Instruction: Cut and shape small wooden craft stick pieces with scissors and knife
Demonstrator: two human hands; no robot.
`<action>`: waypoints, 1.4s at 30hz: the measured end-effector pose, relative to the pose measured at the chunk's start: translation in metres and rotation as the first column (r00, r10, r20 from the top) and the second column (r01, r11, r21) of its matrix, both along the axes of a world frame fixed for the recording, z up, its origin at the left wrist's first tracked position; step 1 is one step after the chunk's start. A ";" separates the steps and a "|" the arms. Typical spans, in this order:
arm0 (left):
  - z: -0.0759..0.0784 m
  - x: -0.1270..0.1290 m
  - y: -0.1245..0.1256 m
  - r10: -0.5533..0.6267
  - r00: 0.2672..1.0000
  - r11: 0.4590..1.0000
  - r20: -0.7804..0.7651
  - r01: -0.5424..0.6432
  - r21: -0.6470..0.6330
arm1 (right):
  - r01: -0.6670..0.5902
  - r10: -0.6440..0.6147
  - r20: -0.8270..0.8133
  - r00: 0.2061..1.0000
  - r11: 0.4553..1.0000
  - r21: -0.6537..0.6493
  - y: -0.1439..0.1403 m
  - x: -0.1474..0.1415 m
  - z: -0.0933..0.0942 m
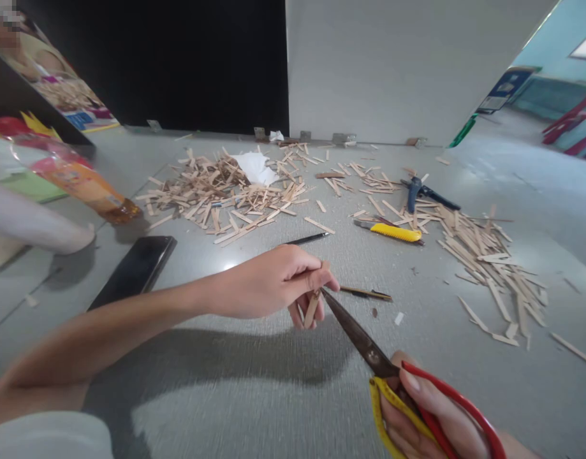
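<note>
Between its thumb and fingers my left hand [297, 280] pinches a short wooden stick [311, 310], held above the grey tabletop. My right hand [429, 414] grips a pair of scissors [364, 341] with one red and one yellow handle. The scissors' blades lie close together, their tips touching or nearly touching the stick by my left fingers; which, I cannot tell. Past my left hand lie a dark pen [305, 240] and a thin brown and black pen-like tool [369, 293].
A heap of wooden sticks [216, 191] with white paper [255, 168] lies at the back. Further right are a yellow cutter [395, 232], a dark blue clamp-like tool [424, 193] and more sticks [493, 261]. A phone [134, 268] and an orange-labelled bottle [82, 182] lie left. Black and white panels [369, 70] stand behind.
</note>
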State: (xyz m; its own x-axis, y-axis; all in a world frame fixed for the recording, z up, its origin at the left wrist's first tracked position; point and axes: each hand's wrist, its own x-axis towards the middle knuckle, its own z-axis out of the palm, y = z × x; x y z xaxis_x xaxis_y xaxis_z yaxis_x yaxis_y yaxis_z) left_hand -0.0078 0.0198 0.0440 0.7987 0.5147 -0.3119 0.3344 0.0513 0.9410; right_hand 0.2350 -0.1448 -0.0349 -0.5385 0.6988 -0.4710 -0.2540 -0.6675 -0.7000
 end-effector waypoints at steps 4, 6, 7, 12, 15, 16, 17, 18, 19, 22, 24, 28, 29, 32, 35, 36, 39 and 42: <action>0.001 0.000 0.000 -0.009 1.000 1.000 0.000 0.009 -0.015 | -0.004 -0.007 0.075 0.997 0.990 0.143 0.001 0.005 0.003; 0.002 0.000 0.001 -0.013 1.000 1.000 0.003 0.013 0.001 | -0.078 0.055 0.113 0.992 0.973 0.217 0.003 0.007 0.002; 0.002 -0.001 0.001 -0.018 1.000 1.000 0.005 0.018 0.012 | -0.107 0.077 0.126 0.989 0.960 0.259 0.004 0.008 0.002; 0.000 -0.002 0.002 -0.055 0.998 0.997 0.012 0.054 0.049 | -0.141 0.100 0.140 0.985 0.935 0.325 0.008 0.010 0.000; 0.000 -0.001 0.002 -0.082 0.997 0.996 0.011 0.082 0.039 | -0.100 0.062 0.130 0.990 0.945 0.310 0.006 0.009 0.000; 0.000 -0.001 0.002 -0.090 0.996 0.995 0.008 0.090 0.036 | -0.102 0.066 0.125 0.990 0.943 0.316 0.006 0.010 0.001; -0.001 -0.002 0.002 -0.096 0.995 0.995 0.007 0.095 0.035 | -0.111 0.074 0.124 0.990 0.940 0.322 0.005 0.010 0.001; -0.001 -0.002 0.002 -0.100 0.995 0.995 0.006 0.100 0.032 | -0.115 0.078 0.126 0.989 0.939 0.325 0.005 0.010 0.002; -0.001 -0.002 0.002 -0.105 0.994 0.994 0.008 0.105 0.029 | -0.112 0.071 0.135 0.988 0.939 0.324 0.005 0.010 0.002; -0.002 -0.004 0.002 -0.122 0.992 0.992 0.020 0.122 0.023 | -0.141 0.089 0.180 0.980 0.942 0.304 0.004 0.012 0.001; -0.002 -0.004 0.002 -0.124 0.992 0.992 0.026 0.124 0.024 | -0.194 0.135 0.202 0.970 0.932 0.307 0.004 0.013 0.000; -0.002 -0.004 0.003 -0.118 0.992 0.993 0.051 0.117 0.020 | -0.196 0.136 0.218 0.967 0.938 0.287 0.007 0.010 0.001; -0.002 -0.004 0.003 -0.119 0.991 0.993 0.061 0.118 0.019 | -0.187 0.126 0.222 0.967 0.941 0.281 0.008 0.008 0.002; -0.002 -0.003 0.003 -0.113 0.991 0.993 0.064 0.112 0.022 | -0.184 0.120 0.226 0.967 0.941 0.284 0.010 0.005 0.008; -0.001 -0.004 0.002 -0.105 0.993 0.994 0.056 0.103 0.033 | -0.182 0.114 0.241 0.964 0.942 0.281 0.009 0.005 0.009; -0.001 -0.004 0.002 -0.103 0.993 0.994 0.057 0.101 0.037 | -0.177 0.111 0.242 0.964 0.946 0.270 0.008 0.005 0.009; -0.001 -0.004 0.002 -0.097 0.994 0.995 0.048 0.095 0.041 | -0.108 0.060 0.210 0.976 0.969 0.221 0.003 0.006 0.006; 0.000 -0.004 0.003 -0.087 0.996 0.996 0.033 0.087 0.028 | -0.065 0.053 0.099 0.994 0.990 0.124 0.001 0.005 0.004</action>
State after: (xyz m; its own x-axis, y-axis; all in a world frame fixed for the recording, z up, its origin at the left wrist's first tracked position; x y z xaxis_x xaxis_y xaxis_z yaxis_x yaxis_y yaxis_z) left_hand -0.0115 0.0223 0.0442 0.8508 0.4504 -0.2707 0.3039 -0.0014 0.9527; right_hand 0.2398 -0.1439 -0.0304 -0.5373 0.7246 -0.4317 -0.1446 -0.5834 -0.7992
